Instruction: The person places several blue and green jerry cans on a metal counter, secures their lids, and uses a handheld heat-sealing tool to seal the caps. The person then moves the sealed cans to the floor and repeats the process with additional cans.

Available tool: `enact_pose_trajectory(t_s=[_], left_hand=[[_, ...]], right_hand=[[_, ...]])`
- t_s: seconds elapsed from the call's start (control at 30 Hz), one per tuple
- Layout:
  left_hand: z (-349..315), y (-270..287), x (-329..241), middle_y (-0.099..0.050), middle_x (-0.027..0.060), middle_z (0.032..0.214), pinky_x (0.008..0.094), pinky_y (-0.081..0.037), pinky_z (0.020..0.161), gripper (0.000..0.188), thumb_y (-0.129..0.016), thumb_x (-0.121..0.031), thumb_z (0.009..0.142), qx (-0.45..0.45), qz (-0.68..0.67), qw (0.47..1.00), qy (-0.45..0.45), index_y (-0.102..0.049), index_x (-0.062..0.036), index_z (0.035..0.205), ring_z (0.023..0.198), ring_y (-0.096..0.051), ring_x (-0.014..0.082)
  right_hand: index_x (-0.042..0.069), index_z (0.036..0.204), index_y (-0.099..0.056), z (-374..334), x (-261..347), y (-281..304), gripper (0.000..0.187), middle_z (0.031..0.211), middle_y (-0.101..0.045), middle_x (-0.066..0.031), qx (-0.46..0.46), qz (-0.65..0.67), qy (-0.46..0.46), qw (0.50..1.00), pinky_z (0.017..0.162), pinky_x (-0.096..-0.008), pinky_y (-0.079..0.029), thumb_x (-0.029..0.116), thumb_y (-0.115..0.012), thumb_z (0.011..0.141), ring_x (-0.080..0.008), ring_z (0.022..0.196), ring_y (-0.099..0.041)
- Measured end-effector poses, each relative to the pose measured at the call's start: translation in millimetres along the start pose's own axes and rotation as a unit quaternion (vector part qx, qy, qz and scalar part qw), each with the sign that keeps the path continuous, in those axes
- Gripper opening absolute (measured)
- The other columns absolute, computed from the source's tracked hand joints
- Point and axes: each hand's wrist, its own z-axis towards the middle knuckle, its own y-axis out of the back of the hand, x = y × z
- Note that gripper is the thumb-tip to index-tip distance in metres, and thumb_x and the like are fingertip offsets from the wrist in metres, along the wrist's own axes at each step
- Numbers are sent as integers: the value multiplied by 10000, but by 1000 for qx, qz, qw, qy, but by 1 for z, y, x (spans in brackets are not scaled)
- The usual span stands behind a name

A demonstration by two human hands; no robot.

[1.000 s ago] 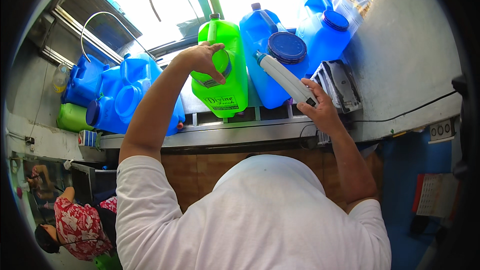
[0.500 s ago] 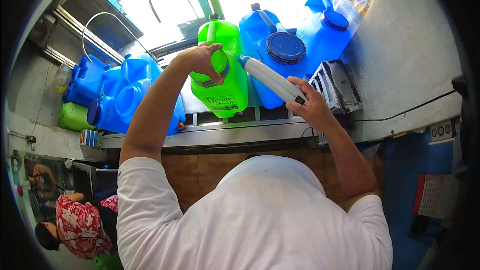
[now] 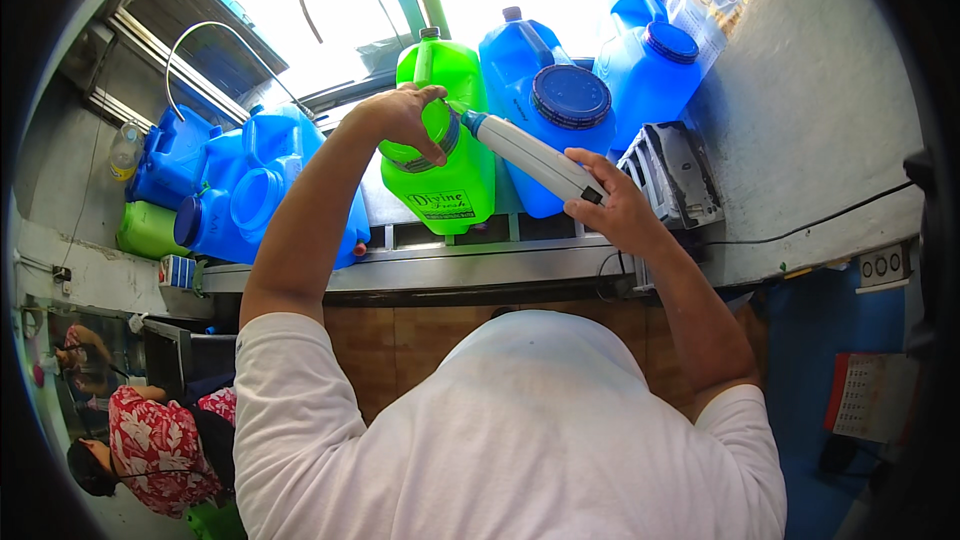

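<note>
Overhead, a metal bench runs under a bright window, and it carries many water jugs standing close together. A grey plastered wall closes the right side, with a black cable along it, and a tiled front is below the bench. The green jug stands upright near the front edge of the bench, between a group of blue jugs on the left and a large blue jug with a dark round lid on the right, touching or almost touching it. A grey box-like device sits just beside the wall, so little free room stays on the right.

The left hand rests on the cap of the green jug, fingers curled around it. The right hand is clamped on a white handheld tool. Its long axis goes diagonally, from the right hand up and to the left, and its blue tip points at the green jug's cap, touching it or very near.
</note>
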Motion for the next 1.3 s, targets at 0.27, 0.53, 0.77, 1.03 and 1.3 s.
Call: enact_pose_trajectory(t_s=[0.27, 0.53, 0.77, 1.03, 1.3], left_hand=[[3, -2, 0, -395, 171, 1487, 450, -402, 1104, 1217, -924, -494, 497, -2, -8, 1000, -2, -335, -199, 1521, 1355, -425, 362], [-2, -10, 5, -361, 198, 1514, 454, -388, 1110, 1243, -906, -514, 520, -69, -11, 997, -23, -290, -152, 1538, 1374, -403, 369], [-18, -110, 56, -329, 255, 1524, 431, -354, 1125, 1393, -923, -503, 562, -412, -310, 852, -93, -52, -68, 1559, 1384, -388, 371], [1, -164, 29, -429, 230, 1443, 441, -382, 1089, 1387, -912, -413, 627, -472, -433, 765, -67, 81, -64, 1531, 1314, -460, 382], [1, -167, 33, -487, 242, 1373, 475, -394, 1062, 1364, -910, -474, 599, -499, -357, 789, -31, -2, -59, 1527, 1257, -490, 431]], right_hand=[[69, 1405, -462, 8, 0, 0, 652, 1149, -633, -172, -3, -36, 4, 999, 839, -311, -512, 218, -718, 824, -184, 964, -627], [70, 1392, -476, 2, 4, -3, 639, 1150, -628, -167, -2, -37, -18, 999, 845, -312, -512, 201, -724, 819, -195, 970, -624], [80, 1398, -471, -16, 13, 6, 631, 1157, -605, -142, -7, -15, -25, 1000, 860, -322, -510, 147, -728, 826, -197, 1020, -602], [78, 1368, -499, 18, 37, 20, 611, 1047, -631, -122, 25, -86, 14, 996, 843, -313, -504, 223, -746, 829, -166, 921, -611], [31, 1341, -525, 70, 87, 19, 621, 1097, -636, -148, 67, -182, -5, 981, 875, -334, -497, 269, -739, 809, -211, 976, -616]])
